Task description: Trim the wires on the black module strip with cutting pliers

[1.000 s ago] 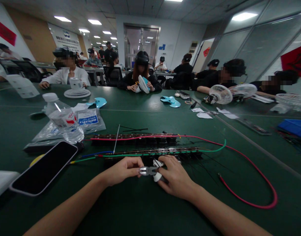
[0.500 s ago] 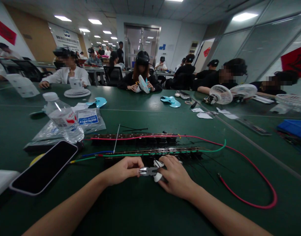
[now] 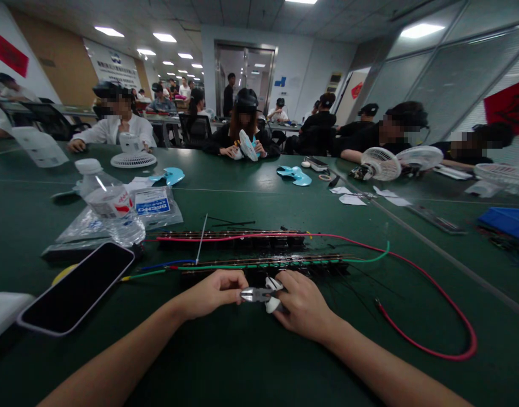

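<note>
My right hand (image 3: 304, 305) is closed around the white handles of a pair of diagonal cutters (image 3: 256, 294). Their metal jaws point left, toward my left hand (image 3: 212, 294). Thumb and forefinger of that hand are pinched together at the jaw tips; what they hold there is hidden or too small to make out. Just beyond both hands lies a long dark strip (image 3: 327, 261) with a green wire (image 3: 238, 265) along its top. Behind it is a second such strip (image 3: 268, 240), with a red wire (image 3: 353, 237) running over it and curling off to the right.
A phone (image 3: 79, 288), a water bottle (image 3: 109, 200) and a labelled plastic bag (image 3: 155, 204) are on the left. A pale cable tie (image 3: 202, 237) sticks up by the strips; dark ties (image 3: 232, 222) lie behind. Across the table, people sit with fan parts (image 3: 382, 164).
My hands stay almost in place. The cutters' handles have shifted slightly in my right hand. In the background, a standing person has moved to the right.
</note>
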Tool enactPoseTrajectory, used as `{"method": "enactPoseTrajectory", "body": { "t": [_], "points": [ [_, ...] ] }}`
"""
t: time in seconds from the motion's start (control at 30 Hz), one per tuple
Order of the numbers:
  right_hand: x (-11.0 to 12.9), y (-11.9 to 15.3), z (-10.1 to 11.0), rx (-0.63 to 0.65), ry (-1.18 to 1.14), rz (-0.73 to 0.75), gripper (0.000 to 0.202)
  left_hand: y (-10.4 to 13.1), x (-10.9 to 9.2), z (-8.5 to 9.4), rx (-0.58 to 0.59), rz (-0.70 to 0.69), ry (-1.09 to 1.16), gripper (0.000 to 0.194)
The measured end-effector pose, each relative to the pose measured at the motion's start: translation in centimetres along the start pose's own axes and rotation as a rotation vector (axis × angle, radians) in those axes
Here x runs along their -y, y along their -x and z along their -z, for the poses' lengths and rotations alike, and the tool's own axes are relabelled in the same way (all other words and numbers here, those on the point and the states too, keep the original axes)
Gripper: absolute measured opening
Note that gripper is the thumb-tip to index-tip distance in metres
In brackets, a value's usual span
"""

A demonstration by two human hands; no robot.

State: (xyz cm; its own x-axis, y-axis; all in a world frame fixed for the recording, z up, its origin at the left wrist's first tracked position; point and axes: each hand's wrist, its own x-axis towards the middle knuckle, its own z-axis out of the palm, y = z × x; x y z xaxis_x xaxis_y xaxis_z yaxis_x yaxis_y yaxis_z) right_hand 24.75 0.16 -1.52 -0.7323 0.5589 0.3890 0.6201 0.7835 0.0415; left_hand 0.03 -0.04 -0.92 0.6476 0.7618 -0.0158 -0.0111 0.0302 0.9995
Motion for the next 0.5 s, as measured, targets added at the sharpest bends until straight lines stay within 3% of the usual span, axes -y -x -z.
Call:
{"method": "enactPoseTrajectory", "body": {
  "t": [0.5],
  "points": [
    [-0.12, -0.08, 0.08, -0.01, -0.035, -0.001, 0.015, -0.1, 0.27, 0.31, 0.021, 0.005, 0.014, 0.013]
  ]
}}
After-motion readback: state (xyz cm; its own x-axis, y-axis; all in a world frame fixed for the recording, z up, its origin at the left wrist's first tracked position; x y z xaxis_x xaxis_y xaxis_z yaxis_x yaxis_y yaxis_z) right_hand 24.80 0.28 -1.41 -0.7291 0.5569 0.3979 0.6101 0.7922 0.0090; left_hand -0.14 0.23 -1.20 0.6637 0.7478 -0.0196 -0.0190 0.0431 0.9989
